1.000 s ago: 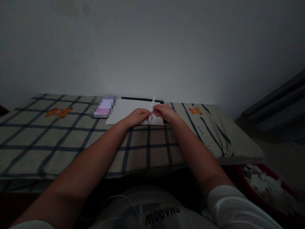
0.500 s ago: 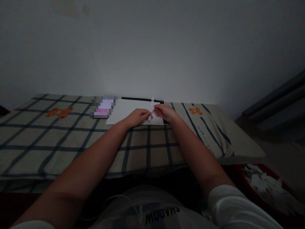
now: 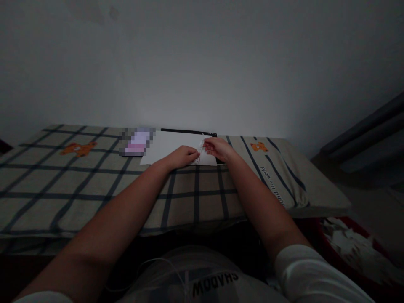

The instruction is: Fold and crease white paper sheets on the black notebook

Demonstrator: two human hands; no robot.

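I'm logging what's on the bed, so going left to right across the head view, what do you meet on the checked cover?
Left bear print → blurred pink patch → left hand → punched paper strip → right hand → right bear print → line of lettering, all on the checked cover.
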